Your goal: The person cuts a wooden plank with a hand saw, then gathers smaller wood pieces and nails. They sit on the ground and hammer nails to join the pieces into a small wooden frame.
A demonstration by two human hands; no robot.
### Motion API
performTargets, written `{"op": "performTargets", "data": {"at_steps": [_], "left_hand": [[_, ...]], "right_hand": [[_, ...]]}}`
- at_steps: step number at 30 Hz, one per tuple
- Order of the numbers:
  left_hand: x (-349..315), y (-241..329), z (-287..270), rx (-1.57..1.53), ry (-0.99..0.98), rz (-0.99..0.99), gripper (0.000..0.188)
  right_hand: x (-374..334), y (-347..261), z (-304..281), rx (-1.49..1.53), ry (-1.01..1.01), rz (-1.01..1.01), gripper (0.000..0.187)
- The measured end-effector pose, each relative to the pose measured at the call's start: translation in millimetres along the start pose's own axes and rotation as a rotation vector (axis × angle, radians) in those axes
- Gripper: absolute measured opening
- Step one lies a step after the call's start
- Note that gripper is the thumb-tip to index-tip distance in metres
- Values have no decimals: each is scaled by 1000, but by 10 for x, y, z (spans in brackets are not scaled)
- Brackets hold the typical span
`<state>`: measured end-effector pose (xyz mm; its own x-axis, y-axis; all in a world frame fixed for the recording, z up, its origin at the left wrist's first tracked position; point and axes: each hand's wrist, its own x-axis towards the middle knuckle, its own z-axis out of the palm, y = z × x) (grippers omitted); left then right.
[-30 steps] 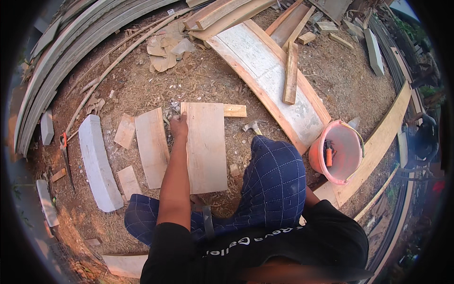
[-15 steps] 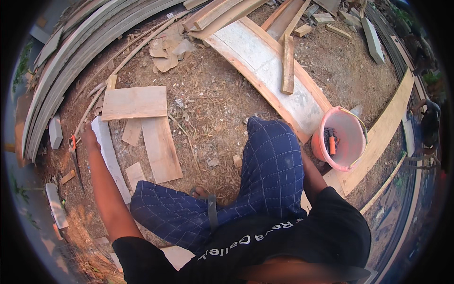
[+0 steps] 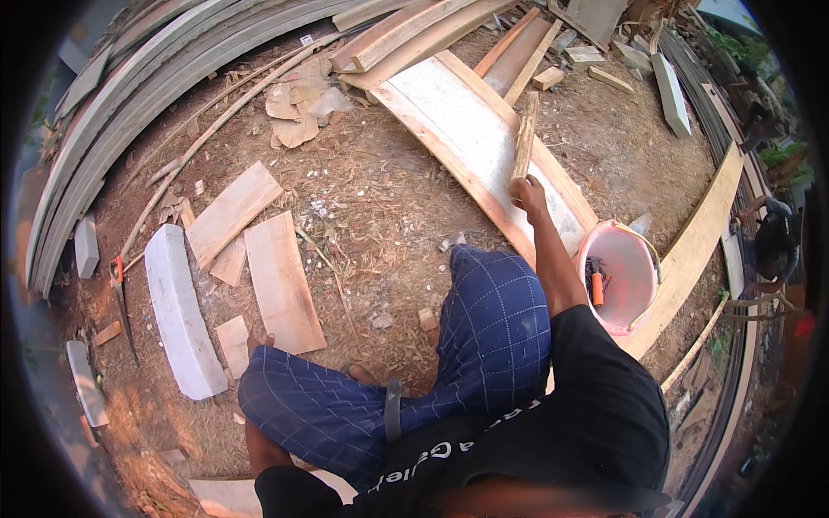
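Observation:
My right hand (image 3: pixel 528 197) is closed round the near end of a short wooden batten (image 3: pixel 524 142), which points away over a long white-faced wooden panel (image 3: pixel 466 116). At my left knee, part of my left hand (image 3: pixel 259 344) shows, with the rest hidden behind the checked trousers. It is nearest to a small board offcut (image 3: pixel 233 345) and a wider plywood piece (image 3: pixel 285 285). A long white block (image 3: pixel 183 315) lies on the ground to the left. Beyond it, another plywood piece (image 3: pixel 231 211) lies at a slant.
A pink bucket (image 3: pixel 635 315) with an orange-handled tool (image 3: pixel 598 289) in it stands at the right, beside a long plank (image 3: pixel 691 250). A handsaw (image 3: pixel 125 311) lies at the left. Long boards (image 3: pixel 147 95) are stacked at the far left. A person (image 3: pixel 773 233) shows at the right rim.
My left hand has left the white block and drawn back to my knee. My right hand has come forward and taken hold of the batten. The slanted plywood piece has turned and shifted.

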<state>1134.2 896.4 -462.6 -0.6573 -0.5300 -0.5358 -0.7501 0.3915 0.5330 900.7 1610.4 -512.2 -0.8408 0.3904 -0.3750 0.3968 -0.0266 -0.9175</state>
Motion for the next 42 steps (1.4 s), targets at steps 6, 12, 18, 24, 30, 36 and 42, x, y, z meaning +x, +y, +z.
{"op": "performTargets", "data": {"at_steps": [6, 12, 18, 24, 30, 36, 42], "left_hand": [[491, -963, -151, 342, -70, 342, 78], [691, -947, -67, 501, -123, 284, 79], [636, -922, 35, 458, -93, 275, 78], [846, -865, 69, 378, 7, 344, 77], [939, 504, 28, 90, -89, 505, 75], [498, 2401, -125, 398, -349, 587, 71], [477, 4024, 1285, 821, -552, 973, 72]], "right_hand": [[-586, 361, -161, 873, -396, 111, 52], [-1586, 502, -244, 1013, -343, 171, 62], [-1717, 760, -273, 778, -156, 303, 49], [-1628, 351, -148, 579, -144, 65, 42], [-628, -104, 154, 352, -246, 94, 98], [-130, -73, 412, -450, 53, -324, 81], [370, 31, -88, -397, 429, -442, 58]]}}
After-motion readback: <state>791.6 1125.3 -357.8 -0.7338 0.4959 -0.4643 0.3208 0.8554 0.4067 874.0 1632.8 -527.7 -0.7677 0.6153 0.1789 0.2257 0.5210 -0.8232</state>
